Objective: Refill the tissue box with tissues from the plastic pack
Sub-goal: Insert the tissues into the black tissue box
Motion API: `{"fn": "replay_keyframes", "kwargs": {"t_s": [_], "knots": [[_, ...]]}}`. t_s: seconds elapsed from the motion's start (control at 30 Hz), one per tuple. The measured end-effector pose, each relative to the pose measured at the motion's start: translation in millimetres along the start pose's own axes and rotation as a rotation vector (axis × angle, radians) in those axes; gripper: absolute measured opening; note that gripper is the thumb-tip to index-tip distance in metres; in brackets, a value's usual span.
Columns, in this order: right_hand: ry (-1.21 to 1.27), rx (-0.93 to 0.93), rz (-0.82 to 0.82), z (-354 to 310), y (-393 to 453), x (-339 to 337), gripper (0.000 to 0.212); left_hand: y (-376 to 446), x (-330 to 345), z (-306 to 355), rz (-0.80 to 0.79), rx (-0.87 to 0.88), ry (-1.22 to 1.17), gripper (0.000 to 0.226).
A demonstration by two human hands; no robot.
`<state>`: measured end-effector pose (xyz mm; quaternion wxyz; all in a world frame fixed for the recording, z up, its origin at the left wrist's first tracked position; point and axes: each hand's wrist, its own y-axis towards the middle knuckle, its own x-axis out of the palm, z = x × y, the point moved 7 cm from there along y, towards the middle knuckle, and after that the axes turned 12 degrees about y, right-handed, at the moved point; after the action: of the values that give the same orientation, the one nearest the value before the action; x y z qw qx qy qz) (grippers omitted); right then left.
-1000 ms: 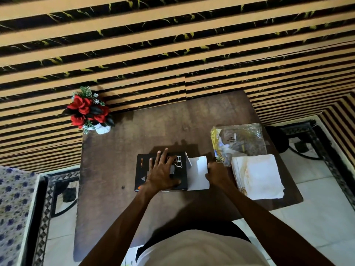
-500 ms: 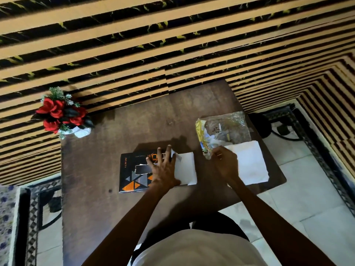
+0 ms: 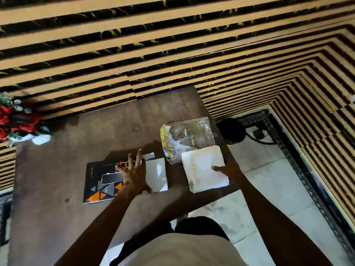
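Pressing my left hand (image 3: pixel 134 175) flat, fingers spread, on the tissue box (image 3: pixel 103 181) while my right hand (image 3: pixel 228 170) pinches the tissue stack (image 3: pixel 203 167) beside the plastic pack (image 3: pixel 189 135).

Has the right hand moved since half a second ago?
Yes. The right hand went from the plastic pack toward the person, now gripping the tissue stack.

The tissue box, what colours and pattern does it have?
Black tissue box with orange and grey triangles, seen in the head view.
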<state>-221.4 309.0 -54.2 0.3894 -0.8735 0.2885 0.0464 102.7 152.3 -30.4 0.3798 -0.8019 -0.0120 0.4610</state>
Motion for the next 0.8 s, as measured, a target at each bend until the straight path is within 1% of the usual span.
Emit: {"fn": "replay_keyframes", "kwargs": {"t_s": [0.1, 0.2, 0.3, 0.33, 0.37, 0.43, 0.47, 0.53, 0.57, 0.6, 0.7, 0.8], "knots": [[0.082, 0.031, -0.078, 1, 3, 2, 0.048, -2, -2, 1, 0.020, -0.020, -0.017, 0.135], [0.076, 0.080, -0.126, 14, 18, 0, 0.048, -3, 1, 1, 0.037, -0.030, -0.022, 0.138], [0.067, 0.198, -0.193, 25, 29, 1, 0.064, -3, 2, 1, 0.043, -0.041, 0.000, 0.139], [0.056, 0.224, -0.204, 22, 24, 2, 0.058, -3, 2, 1, 0.045, -0.046, 0.000, 0.138], [0.062, 0.231, -0.220, 18, 20, 4, 0.048, -3, 1, 2, 0.046, -0.045, -0.002, 0.138], [0.144, 0.232, -0.263, 12, 11, 5, 0.030, -3, 2, 2, 0.046, -0.044, -0.007, 0.137], [0.208, 0.239, -0.313, 12, 9, 6, 0.029, -3, 2, 2, 0.043, -0.044, -0.007, 0.137], [0.371, 0.270, -0.425, 14, 6, 12, 0.038, -3, 2, 2, 0.041, -0.044, -0.007, 0.138], [0.408, 0.282, -0.444, 17, 8, 14, 0.039, -3, 2, 2, 0.041, -0.043, -0.013, 0.139], [0.409, 0.278, -0.442, 19, 10, 14, 0.041, -3, 3, 2, 0.040, -0.041, -0.021, 0.140], [0.319, 0.244, -0.409, 25, 10, 15, 0.056, -4, 2, 2, 0.043, -0.039, -0.033, 0.139], [0.394, 0.250, -0.482, 25, 6, 24, 0.057, -5, 2, 1, 0.044, -0.032, -0.038, 0.137]]}}
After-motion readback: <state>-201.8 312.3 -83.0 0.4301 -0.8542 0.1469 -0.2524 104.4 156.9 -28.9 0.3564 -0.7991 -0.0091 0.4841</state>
